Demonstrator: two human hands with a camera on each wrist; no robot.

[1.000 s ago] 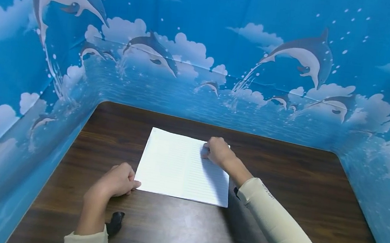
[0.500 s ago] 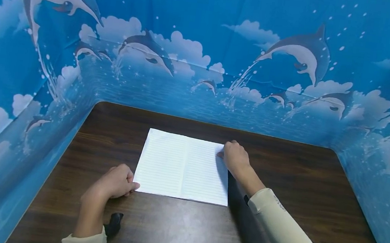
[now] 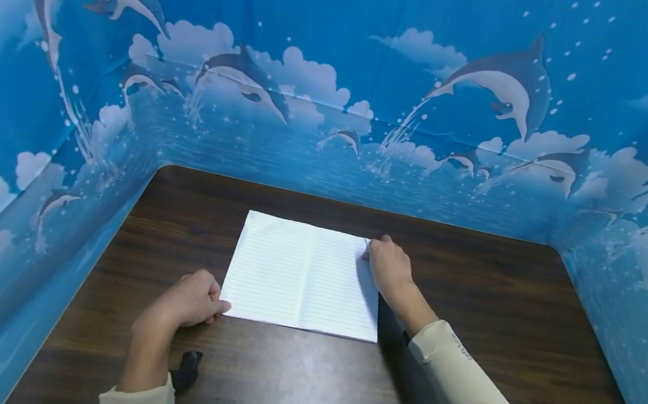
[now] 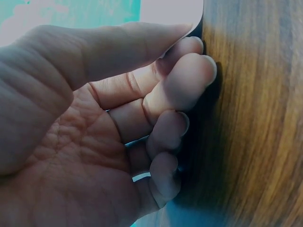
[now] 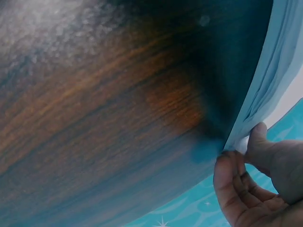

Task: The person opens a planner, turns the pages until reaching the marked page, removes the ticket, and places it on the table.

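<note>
An open notebook (image 3: 274, 270) with lined, otherwise blank pages lies flat on the dark wooden table. At its near left corner my left hand (image 3: 191, 299) pinches the notebook, thumb on top. The left wrist view shows the page corner (image 4: 173, 12) between thumb and curled index finger, the other fingers bent close to the tabletop. My right hand (image 3: 390, 267) is at the far right corner. In the right wrist view its thumb and fingertips pinch the edge of the stacked pages (image 5: 265, 90). Part of that corner is hidden behind the right hand.
The wood-grain table (image 3: 471, 279) has rounded far corners. A blue curtain (image 3: 331, 29) printed with dolphins and clouds surrounds it on the back and sides. A small black object (image 3: 188, 370) sits beside the left wrist.
My right hand has moved right, from over the right page to the far right corner, and the page there now lies flatter. The left hand stays at the near left corner.
</note>
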